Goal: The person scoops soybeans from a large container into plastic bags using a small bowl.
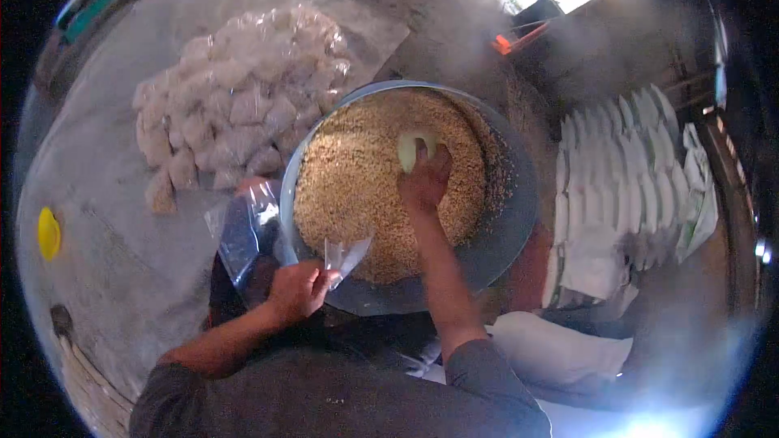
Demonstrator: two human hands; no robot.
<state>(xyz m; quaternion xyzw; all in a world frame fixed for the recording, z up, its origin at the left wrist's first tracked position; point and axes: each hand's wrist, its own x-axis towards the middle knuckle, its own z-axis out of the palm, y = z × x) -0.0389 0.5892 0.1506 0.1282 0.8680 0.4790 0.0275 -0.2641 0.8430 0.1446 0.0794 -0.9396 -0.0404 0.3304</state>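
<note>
A wide round blue-grey basin (513,219) stands in front of me, filled with tan, coarse grain (349,170). My right hand (427,182) is over the middle of the grain, its fingers closed around a small pale green cup (407,154). I cannot tell how much the cup holds. At the basin's near left edge, my left hand (297,289) pinches a clear plastic bag (248,235). One flap of the bag stands up over the rim, and the rest hangs to the left of the basin.
Filled clear bags (235,105) lie heaped on the floor at the back left. White sacks (617,170) are stacked in a row on the right. A yellow round object (49,234) lies far left. Another white sack (560,349) lies close on my right.
</note>
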